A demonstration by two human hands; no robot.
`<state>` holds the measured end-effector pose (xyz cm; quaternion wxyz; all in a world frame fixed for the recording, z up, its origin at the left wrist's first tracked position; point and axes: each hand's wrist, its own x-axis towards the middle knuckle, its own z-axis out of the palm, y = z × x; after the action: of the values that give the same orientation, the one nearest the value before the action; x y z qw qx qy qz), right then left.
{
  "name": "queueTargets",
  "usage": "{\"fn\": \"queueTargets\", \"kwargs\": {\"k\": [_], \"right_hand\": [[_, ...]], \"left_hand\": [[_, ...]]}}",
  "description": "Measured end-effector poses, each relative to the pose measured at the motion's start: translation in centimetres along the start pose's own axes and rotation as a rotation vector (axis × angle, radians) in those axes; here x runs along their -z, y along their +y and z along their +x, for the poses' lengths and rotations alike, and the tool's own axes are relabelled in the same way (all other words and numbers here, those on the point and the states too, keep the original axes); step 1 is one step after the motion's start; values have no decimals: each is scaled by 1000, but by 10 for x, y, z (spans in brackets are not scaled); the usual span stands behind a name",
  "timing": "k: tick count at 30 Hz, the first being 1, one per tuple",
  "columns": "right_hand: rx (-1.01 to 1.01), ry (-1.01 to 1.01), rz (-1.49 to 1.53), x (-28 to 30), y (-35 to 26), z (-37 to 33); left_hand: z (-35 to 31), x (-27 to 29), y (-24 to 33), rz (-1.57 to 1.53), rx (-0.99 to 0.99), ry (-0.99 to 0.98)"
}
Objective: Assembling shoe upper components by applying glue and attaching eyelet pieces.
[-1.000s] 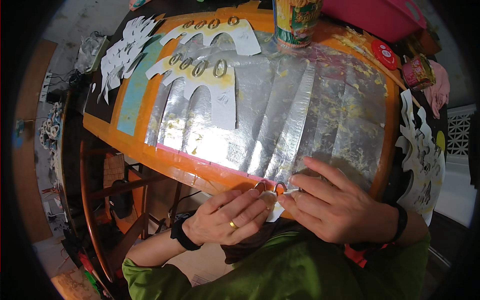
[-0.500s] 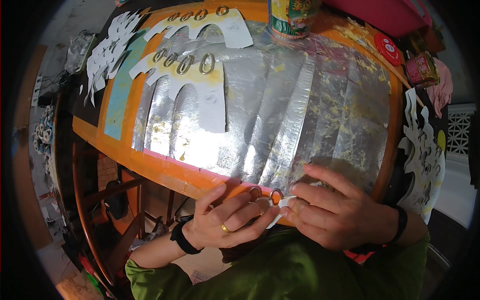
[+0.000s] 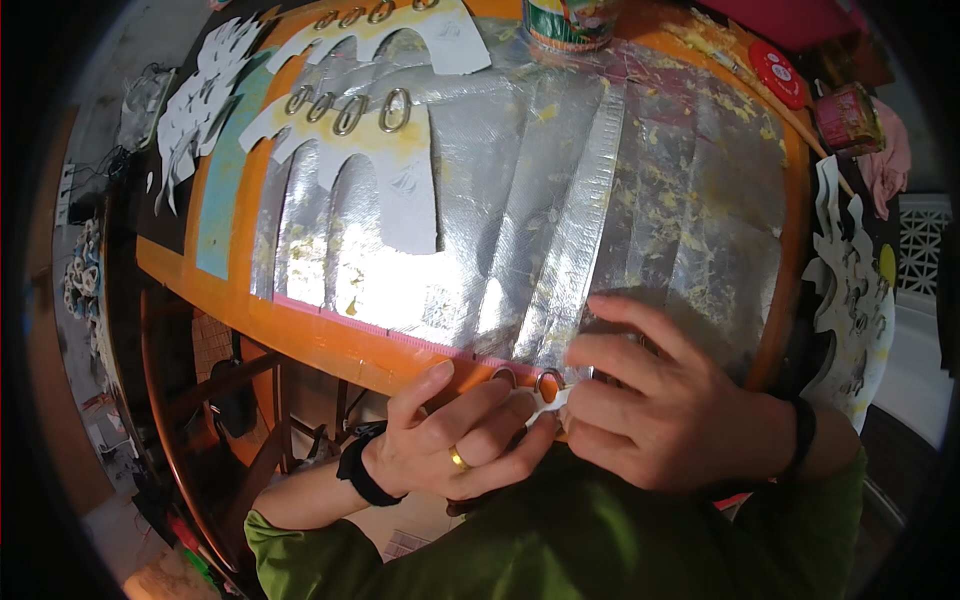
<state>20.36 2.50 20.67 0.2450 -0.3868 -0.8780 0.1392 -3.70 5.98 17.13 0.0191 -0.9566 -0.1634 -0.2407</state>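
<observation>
Over the table's front edge, my left hand (image 3: 460,435) and my right hand (image 3: 665,400) meet with bent fingers, both pinching a white card-like piece (image 3: 546,404). Most of this piece is hidden behind my fingers. Metal rings (image 3: 547,381) stick up from its upper edge between the hands. Farther off to the left lie two white arched cut-outs: the nearer one (image 3: 410,210) and the farther one (image 3: 462,48). Each has a yellow-stained edge with several oval metal rings (image 3: 396,108) along it.
Silver foil sheeting (image 3: 480,190) with yellow flecks covers the orange-edged table (image 3: 330,345). A stack of white cut-outs (image 3: 205,95) sits at far left, more wavy pieces (image 3: 850,310) at right. A can (image 3: 570,22), a red disc (image 3: 777,75) and a pink-labelled tin (image 3: 850,118) stand along the back.
The whole view has shifted a little, so the table items sit slightly higher and further left. Both hands keep hold of the white piece, the right fingers moved slightly.
</observation>
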Motion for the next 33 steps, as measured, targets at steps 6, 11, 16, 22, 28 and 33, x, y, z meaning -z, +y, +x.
{"fn": "queueTargets", "kwargs": {"k": [6, 11, 16, 22, 28, 33], "right_hand": [[23, 50, 49, -3, 1, -11], [26, 69, 52, 3, 0, -13], [35, 68, 74, 3, 4, -14], [48, 82, 4, -1, -1, -19], [156, 74, -297, 1, -4, -20], [186, -95, -302, 6, -3, -20]], "left_hand": [[-11, -5, 0, -53, -5, 30], [-14, -8, 2, 26, -8, 55], [-14, -10, 6, 28, 18, 88], [-13, -12, 4, -33, 38, 85], [-12, -13, 0, -70, 35, 95], [-14, -16, -3, -34, -10, 91]]}}
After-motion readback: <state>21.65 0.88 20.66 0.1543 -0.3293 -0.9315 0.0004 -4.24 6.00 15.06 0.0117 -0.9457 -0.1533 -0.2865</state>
